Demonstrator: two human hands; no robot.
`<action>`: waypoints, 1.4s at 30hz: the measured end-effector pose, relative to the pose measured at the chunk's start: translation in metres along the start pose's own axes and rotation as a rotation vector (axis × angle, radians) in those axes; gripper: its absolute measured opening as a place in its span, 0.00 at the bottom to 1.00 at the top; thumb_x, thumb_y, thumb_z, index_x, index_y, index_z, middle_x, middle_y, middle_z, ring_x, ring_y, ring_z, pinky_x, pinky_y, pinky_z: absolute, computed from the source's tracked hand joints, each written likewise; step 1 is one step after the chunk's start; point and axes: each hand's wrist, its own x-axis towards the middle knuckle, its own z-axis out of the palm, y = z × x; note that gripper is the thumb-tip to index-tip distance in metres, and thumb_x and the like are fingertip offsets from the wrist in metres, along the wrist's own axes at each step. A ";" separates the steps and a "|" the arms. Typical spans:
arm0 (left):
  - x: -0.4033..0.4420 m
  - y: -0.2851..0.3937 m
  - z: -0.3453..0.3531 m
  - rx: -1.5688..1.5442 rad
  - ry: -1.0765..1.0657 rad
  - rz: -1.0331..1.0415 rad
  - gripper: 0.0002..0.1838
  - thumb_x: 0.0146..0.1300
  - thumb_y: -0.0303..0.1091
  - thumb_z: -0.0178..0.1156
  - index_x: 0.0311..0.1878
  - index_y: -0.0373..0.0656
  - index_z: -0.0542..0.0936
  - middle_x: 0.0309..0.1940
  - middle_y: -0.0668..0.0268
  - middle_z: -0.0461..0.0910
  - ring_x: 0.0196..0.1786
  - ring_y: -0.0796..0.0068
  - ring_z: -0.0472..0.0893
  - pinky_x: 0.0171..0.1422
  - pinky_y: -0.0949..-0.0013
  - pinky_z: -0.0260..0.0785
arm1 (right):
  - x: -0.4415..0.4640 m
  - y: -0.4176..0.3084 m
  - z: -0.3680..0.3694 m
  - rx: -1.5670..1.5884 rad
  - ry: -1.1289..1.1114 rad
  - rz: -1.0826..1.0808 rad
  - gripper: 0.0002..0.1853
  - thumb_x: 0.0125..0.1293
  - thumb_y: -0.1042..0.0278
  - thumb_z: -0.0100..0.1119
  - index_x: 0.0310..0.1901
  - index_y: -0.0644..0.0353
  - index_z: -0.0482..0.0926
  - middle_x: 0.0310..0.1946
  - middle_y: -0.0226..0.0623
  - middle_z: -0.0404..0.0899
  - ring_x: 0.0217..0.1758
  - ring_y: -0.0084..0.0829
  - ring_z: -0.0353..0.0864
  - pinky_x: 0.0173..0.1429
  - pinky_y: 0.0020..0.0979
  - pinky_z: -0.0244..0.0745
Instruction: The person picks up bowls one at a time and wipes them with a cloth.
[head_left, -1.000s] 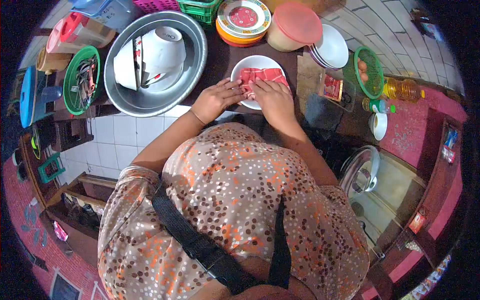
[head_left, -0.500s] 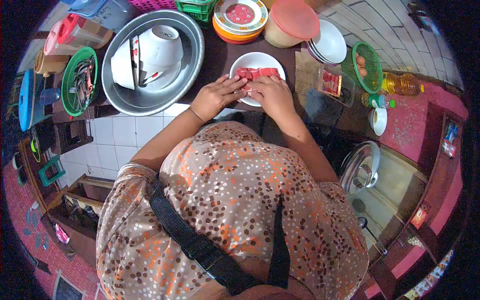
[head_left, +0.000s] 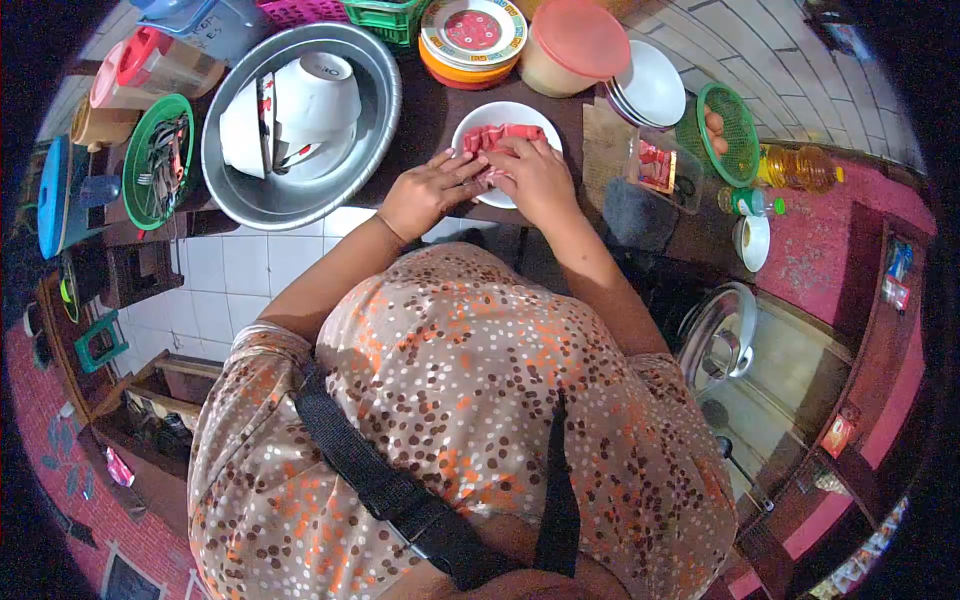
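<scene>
A white plate (head_left: pixel 508 112) at the table's front edge bears a crumpled red and white cloth or wrapper (head_left: pixel 490 136); which it is, I cannot tell. My left hand (head_left: pixel 432 192) rests at the plate's left rim, its fingertips touching the near left side of the red item. From the right, my right hand (head_left: pixel 533 180) reaches over the plate with bent fingers gripping the red item. The fingertips of both hands nearly meet over it, and part of it is hidden beneath them.
A metal basin (head_left: pixel 385 150) with white bowls stands left, beside a green cutlery basket (head_left: pixel 183 105). Behind are stacked plates (head_left: pixel 472 30) and a pink-lidded tub (head_left: pixel 580 40). Right are white bowls (head_left: pixel 655 85), a green egg basket (head_left: pixel 740 120) and oil bottles (head_left: pixel 800 168).
My right hand's fingers have curled inward from lying flat on the red item. That item is now more bunched up. The view has shifted slightly.
</scene>
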 end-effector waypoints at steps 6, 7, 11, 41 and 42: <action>0.000 -0.003 -0.002 0.034 -0.010 0.028 0.26 0.62 0.31 0.62 0.64 0.60 0.85 0.74 0.68 0.76 0.72 0.61 0.79 0.78 0.51 0.71 | -0.009 0.003 -0.016 -0.105 -0.086 0.006 0.18 0.63 0.62 0.69 0.55 0.42 0.90 0.63 0.31 0.81 0.66 0.39 0.79 0.68 0.43 0.76; 0.000 -0.003 -0.002 0.036 -0.012 0.036 0.27 0.61 0.31 0.62 0.65 0.60 0.85 0.74 0.68 0.77 0.72 0.61 0.79 0.78 0.52 0.71 | -0.008 0.005 -0.014 -0.105 -0.085 0.003 0.18 0.63 0.62 0.69 0.55 0.42 0.90 0.63 0.31 0.81 0.66 0.39 0.79 0.68 0.43 0.76; -0.002 -0.003 -0.001 0.046 -0.036 0.028 0.27 0.61 0.30 0.62 0.65 0.60 0.85 0.73 0.66 0.77 0.72 0.61 0.79 0.79 0.51 0.71 | -0.009 0.006 -0.001 -0.073 0.013 -0.061 0.22 0.65 0.62 0.65 0.62 0.42 0.87 0.75 0.35 0.72 0.76 0.40 0.73 0.75 0.45 0.72; 0.006 -0.002 -0.001 0.059 -0.029 0.092 0.24 0.63 0.32 0.62 0.64 0.58 0.86 0.70 0.68 0.81 0.70 0.64 0.81 0.76 0.50 0.72 | -0.005 -0.008 -0.007 -0.174 0.039 0.036 0.19 0.60 0.63 0.67 0.54 0.41 0.89 0.58 0.30 0.84 0.57 0.41 0.83 0.60 0.41 0.83; 0.006 -0.003 -0.001 0.048 -0.024 0.095 0.24 0.63 0.32 0.62 0.64 0.58 0.86 0.70 0.68 0.80 0.70 0.64 0.81 0.77 0.51 0.72 | 0.000 -0.009 -0.004 -0.194 0.115 0.051 0.18 0.59 0.63 0.67 0.53 0.41 0.89 0.56 0.28 0.85 0.55 0.40 0.83 0.57 0.41 0.84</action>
